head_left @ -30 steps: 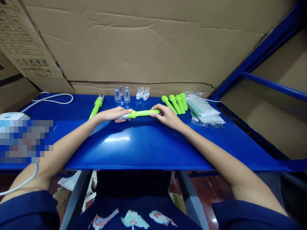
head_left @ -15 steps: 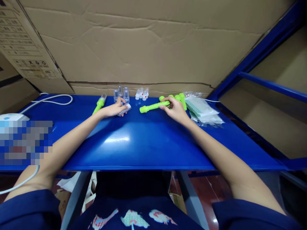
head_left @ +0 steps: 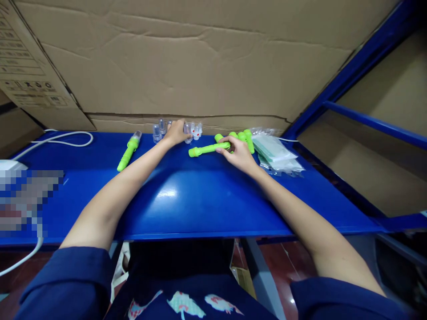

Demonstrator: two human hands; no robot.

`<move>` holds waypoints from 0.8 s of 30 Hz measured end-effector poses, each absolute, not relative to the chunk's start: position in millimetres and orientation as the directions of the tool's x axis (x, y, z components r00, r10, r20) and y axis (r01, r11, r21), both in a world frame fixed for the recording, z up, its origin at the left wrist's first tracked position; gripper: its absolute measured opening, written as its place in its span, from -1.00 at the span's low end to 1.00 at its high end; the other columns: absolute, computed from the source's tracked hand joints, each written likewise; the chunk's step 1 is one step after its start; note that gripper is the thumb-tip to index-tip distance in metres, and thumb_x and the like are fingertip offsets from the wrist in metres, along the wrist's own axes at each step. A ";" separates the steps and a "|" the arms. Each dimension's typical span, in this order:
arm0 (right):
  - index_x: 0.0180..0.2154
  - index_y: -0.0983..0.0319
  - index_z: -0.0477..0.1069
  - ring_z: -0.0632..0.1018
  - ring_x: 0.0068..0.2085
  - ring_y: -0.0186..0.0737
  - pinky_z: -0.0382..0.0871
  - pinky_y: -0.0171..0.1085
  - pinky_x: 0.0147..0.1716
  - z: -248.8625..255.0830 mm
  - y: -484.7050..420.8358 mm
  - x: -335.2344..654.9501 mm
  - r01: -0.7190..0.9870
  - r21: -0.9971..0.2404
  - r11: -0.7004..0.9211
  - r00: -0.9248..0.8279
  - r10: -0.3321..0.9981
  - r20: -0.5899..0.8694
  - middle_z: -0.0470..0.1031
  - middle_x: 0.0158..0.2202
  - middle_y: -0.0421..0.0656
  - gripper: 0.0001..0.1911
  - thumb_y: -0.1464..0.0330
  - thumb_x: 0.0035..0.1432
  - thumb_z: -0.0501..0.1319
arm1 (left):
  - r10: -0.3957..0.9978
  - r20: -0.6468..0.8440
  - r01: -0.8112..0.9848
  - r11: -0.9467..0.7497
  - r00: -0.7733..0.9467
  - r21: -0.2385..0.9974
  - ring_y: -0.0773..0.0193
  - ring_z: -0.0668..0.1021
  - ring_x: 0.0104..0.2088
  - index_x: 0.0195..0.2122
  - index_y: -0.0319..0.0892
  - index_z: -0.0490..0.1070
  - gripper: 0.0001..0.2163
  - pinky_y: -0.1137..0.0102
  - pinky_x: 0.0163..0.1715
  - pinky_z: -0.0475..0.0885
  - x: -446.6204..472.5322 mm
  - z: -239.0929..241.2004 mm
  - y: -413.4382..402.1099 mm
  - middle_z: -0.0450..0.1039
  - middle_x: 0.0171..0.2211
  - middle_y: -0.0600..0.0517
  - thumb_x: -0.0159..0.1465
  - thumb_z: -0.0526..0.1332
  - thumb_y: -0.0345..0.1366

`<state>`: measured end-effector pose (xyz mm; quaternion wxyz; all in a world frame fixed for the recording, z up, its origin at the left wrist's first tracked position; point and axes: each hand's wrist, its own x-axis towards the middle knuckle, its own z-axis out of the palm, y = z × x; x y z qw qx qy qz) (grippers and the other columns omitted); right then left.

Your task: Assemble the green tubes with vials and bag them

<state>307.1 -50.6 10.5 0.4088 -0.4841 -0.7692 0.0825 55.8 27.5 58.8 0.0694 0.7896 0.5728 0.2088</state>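
Observation:
My right hand (head_left: 237, 154) grips one end of a bright green plastic handle (head_left: 207, 149), which lies just above the blue table (head_left: 187, 195) pointing left. My left hand (head_left: 176, 132) reaches to the back of the table among a cluster of small clear caps (head_left: 157, 131) and white caps with red dots (head_left: 196, 130). Its fingers are curled on a small clear cap (head_left: 187, 129). Right behind my right hand lies a row of several more green handles (head_left: 245, 137).
Another green handle with a clear cap (head_left: 128, 150) lies at the back left. Clear plastic bags (head_left: 276, 153) are stacked at the right. A white cable (head_left: 63, 137) and a white device (head_left: 8, 166) sit at the far left. A cardboard wall (head_left: 200, 66) closes the back.
The clear cap came off the green handle. My left hand carried it to the caps at the back, while my right hand drew the handle to the right.

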 end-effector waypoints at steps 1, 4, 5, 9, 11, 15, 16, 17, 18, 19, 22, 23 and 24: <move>-0.14 0.19 0.51 0.52 -0.36 -0.11 0.46 -0.12 -0.32 10.6 -51.0 306.7 0.677 -0.520 0.521 -0.202 0.811 0.549 0.61 -0.22 -0.05 -0.60 0.01 0.21 0.29 | 0.934 0.248 0.879 -0.332 0.256 0.344 -0.14 0.54 0.16 0.10 -0.35 0.44 -0.55 0.16 0.17 0.37 57.2 58.7 29.6 0.58 0.03 -0.26 0.24 0.41 -0.25; -0.14 0.22 0.51 0.53 -0.38 -0.14 0.45 -0.15 -0.33 10.3 -51.7 305.7 0.684 -0.502 0.529 -0.214 0.803 0.556 0.61 -0.22 -0.04 -0.61 0.03 0.22 0.29 | 0.922 0.286 0.877 -0.350 0.261 0.328 -0.16 0.51 0.21 0.17 -0.35 0.37 -0.51 0.11 0.21 0.30 59.9 58.2 32.9 0.57 0.06 -0.27 0.27 0.38 -0.26; -0.14 0.22 0.51 0.52 -0.38 -0.15 0.44 -0.16 -0.33 10.1 -51.8 305.4 0.688 -0.495 0.531 -0.216 0.801 0.558 0.61 -0.23 -0.05 -0.62 0.05 0.22 0.29 | 0.912 0.313 0.874 -0.364 0.265 0.323 -0.17 0.50 0.22 0.19 -0.33 0.35 -0.51 0.08 0.23 0.27 60.2 58.4 32.6 0.57 0.05 -0.26 0.28 0.37 -0.26; -0.13 0.22 0.51 0.50 -0.39 -0.18 0.40 -0.20 -0.34 10.7 -52.9 304.9 0.704 -0.467 0.535 -0.231 0.795 0.562 0.59 -0.24 -0.07 -0.69 0.14 0.23 0.30 | 0.840 0.485 0.858 -0.419 0.243 0.296 -0.19 0.50 0.21 0.24 -0.21 0.26 -0.51 -0.01 0.24 0.17 54.2 61.2 23.2 0.55 0.08 -0.23 0.36 0.29 -0.14; -0.12 0.22 0.50 0.49 -0.38 -0.19 0.39 -0.20 -0.34 12.0 -54.1 304.3 0.712 -0.448 0.540 -0.245 0.789 0.563 0.59 -0.23 -0.07 -0.72 0.18 0.23 0.29 | 0.797 0.563 0.867 -0.422 0.216 0.264 -0.19 0.48 0.22 0.30 -0.18 0.16 -0.45 -0.02 0.23 0.15 44.0 61.4 13.8 0.51 0.12 -0.25 0.40 0.24 -0.07; -0.12 0.23 0.49 0.48 -0.37 -0.19 0.39 -0.18 -0.30 13.8 -56.1 301.6 0.719 -0.433 0.544 -0.258 0.787 0.560 0.59 -0.20 -0.06 -0.76 0.24 0.23 0.29 | 0.807 0.527 0.907 -0.396 0.267 0.146 -0.22 0.49 0.20 0.31 -0.26 0.14 -0.38 -0.02 0.22 0.14 11.6 52.8 -7.3 0.50 0.13 -0.32 0.38 0.23 0.03; -0.12 0.23 0.48 0.49 -0.36 -0.18 0.40 -0.17 -0.29 13.8 -56.2 300.8 0.716 -0.437 0.544 -0.261 0.790 0.555 0.59 -0.19 -0.05 -0.76 0.24 0.23 0.28 | 0.821 0.487 0.914 -0.393 0.298 0.102 -0.25 0.50 0.18 0.28 -0.28 0.19 -0.38 -0.03 0.21 0.15 3.2 49.2 -11.5 0.50 0.12 -0.34 0.36 0.24 0.04; -0.12 0.23 0.48 0.50 -0.35 -0.17 0.41 -0.16 -0.28 13.6 -56.0 300.0 0.712 -0.443 0.546 -0.265 0.792 0.550 0.59 -0.18 -0.04 -0.75 0.23 0.24 0.27 | 0.833 0.448 0.919 -0.391 0.326 0.057 -0.28 0.49 0.17 0.26 -0.29 0.22 -0.38 -0.04 0.21 0.15 -4.3 45.5 -14.9 0.50 0.11 -0.35 0.35 0.25 0.05; -0.12 0.23 0.48 0.50 -0.34 -0.15 0.42 -0.15 -0.27 13.3 -55.8 299.3 0.706 -0.449 0.548 -0.267 0.793 0.547 0.59 -0.17 -0.03 -0.74 0.21 0.24 0.26 | 0.843 0.417 0.923 -0.384 0.340 0.023 -0.29 0.48 0.18 0.25 -0.30 0.24 -0.39 -0.05 0.20 0.16 -10.6 42.2 -17.6 0.50 0.10 -0.36 0.35 0.24 0.05; -0.12 0.24 0.47 0.51 -0.32 -0.13 0.42 -0.15 -0.26 13.2 -55.7 298.8 0.702 -0.454 0.549 -0.269 0.794 0.545 0.59 -0.17 -0.01 -0.73 0.19 0.25 0.25 | 0.851 0.400 0.928 -0.371 0.340 0.001 -0.30 0.47 0.19 0.24 -0.30 0.26 -0.41 -0.06 0.19 0.17 -15.5 39.3 -19.4 0.49 0.11 -0.36 0.36 0.22 0.04; -0.12 0.25 0.47 0.53 -0.30 -0.10 0.42 -0.13 -0.24 14.9 -57.1 297.6 0.728 -0.439 0.526 -0.271 0.810 0.519 0.59 -0.18 0.01 -0.71 0.17 0.26 0.23 | 0.860 0.412 0.947 -0.321 0.302 -0.025 -0.35 0.36 0.27 0.26 -0.30 0.27 -0.44 -0.09 0.20 0.17 -22.0 35.1 -21.8 0.40 0.20 -0.39 0.38 0.19 -0.01; -0.12 0.25 0.46 0.53 -0.30 -0.08 0.41 -0.13 -0.24 16.4 -58.5 297.2 0.754 -0.421 0.505 -0.275 0.823 0.497 0.59 -0.18 0.01 -0.70 0.17 0.26 0.23 | 0.859 0.427 0.953 -0.301 0.282 -0.025 -0.37 0.32 0.30 0.29 -0.30 0.25 -0.42 -0.10 0.21 0.17 -22.1 34.9 -22.1 0.35 0.24 -0.41 0.38 0.19 -0.02; -0.09 0.25 0.46 0.54 -0.29 -0.06 0.41 -0.11 -0.23 18.1 -60.5 296.7 0.786 -0.394 0.476 -0.275 0.840 0.467 0.59 -0.19 0.01 -0.69 0.17 0.27 0.22 | 0.858 0.442 0.959 -0.282 0.261 -0.021 -0.39 0.29 0.32 0.33 -0.31 0.21 -0.39 -0.11 0.21 0.16 -21.6 35.1 -22.3 0.30 0.28 -0.43 0.37 0.19 -0.03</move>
